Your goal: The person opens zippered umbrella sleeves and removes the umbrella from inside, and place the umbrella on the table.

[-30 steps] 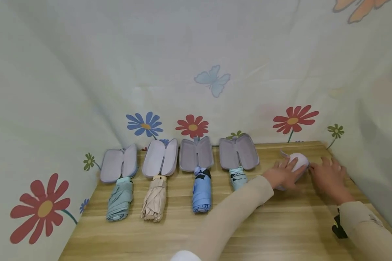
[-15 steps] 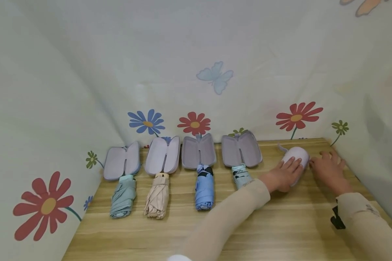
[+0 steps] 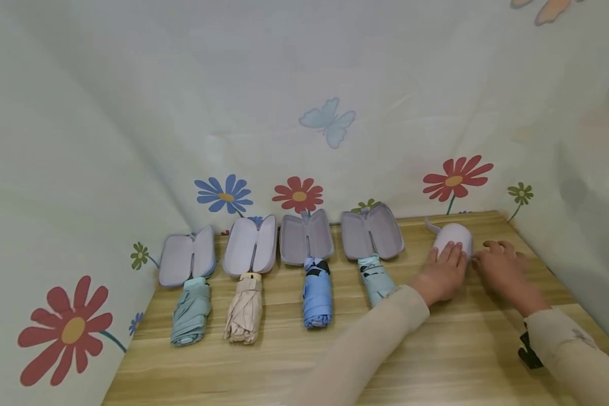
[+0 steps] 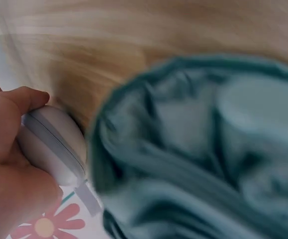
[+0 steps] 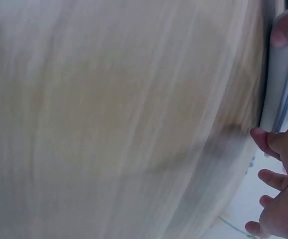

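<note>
A rounded pale-lilac zip case (image 3: 454, 233) lies closed at the right end of the table. My left hand (image 3: 442, 276) holds it from the near side, fingers over its top; in the left wrist view, thumb and fingers (image 4: 32, 97) span its two halves, with the grey zip band between them. My right hand (image 3: 504, 274) is at the case's right side. Thumb and forefinger come together at the zip edge in the right wrist view, pinching something small that they hide, while the other fingers (image 5: 273, 179) stay loose. A teal folded umbrella (image 4: 198, 149) looms close in the left wrist view.
To the left, open zip cases stand in a row: one (image 3: 186, 256), another (image 3: 241, 242), then more greyish ones (image 3: 294, 239). Before them lie folded umbrellas: green (image 3: 190, 313), beige (image 3: 243, 310), blue (image 3: 317, 296) and mint (image 3: 375, 282). A flower-printed curtain (image 3: 385, 146) borders the table.
My right hand has moved along the case's side toward me. My left hand has shifted from the case's middle to its near end. The head view has moved slightly.
</note>
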A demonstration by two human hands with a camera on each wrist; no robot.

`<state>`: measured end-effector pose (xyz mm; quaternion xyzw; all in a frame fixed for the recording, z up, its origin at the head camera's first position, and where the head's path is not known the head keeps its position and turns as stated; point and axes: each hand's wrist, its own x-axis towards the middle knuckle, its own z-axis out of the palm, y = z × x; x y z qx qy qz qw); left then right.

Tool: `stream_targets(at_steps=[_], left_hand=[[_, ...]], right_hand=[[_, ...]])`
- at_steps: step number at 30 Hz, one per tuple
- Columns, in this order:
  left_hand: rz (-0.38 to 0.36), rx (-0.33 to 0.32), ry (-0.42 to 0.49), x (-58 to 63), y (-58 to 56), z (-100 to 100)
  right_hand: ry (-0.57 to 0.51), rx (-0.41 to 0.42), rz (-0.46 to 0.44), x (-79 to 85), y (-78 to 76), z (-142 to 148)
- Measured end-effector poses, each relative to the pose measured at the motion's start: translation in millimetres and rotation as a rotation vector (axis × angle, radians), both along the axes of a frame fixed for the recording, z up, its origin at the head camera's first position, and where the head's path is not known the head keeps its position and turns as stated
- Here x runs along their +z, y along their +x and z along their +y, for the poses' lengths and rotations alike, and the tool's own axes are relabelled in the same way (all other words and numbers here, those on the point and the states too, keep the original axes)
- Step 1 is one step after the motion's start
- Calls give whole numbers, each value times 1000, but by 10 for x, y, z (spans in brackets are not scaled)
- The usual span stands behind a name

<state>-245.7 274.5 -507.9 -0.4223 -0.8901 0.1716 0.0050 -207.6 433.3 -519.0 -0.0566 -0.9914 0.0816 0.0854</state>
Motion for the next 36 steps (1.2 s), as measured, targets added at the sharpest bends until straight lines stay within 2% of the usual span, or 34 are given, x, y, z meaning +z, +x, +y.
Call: stream_targets(at_steps=[4, 15, 22, 28, 31, 36], left_hand=[[-3, 58, 39, -34, -4, 66], [-8, 103, 57, 20, 18, 117], [-41, 116, 66, -1, 9, 151], [-92, 179, 93, -27, -14, 207], [-96, 204, 103, 5, 1, 209], [-84, 210, 118, 28, 8, 213]], right_hand=[[-20, 36, 8, 6, 18, -80], [-55, 117, 80, -65, 168, -127], [-41, 132, 125, -118, 226, -131], [-57, 150, 118, -118, 274, -164], [-63, 151, 119, -112, 293, -174], [-56, 160, 146, -122, 314, -176]])
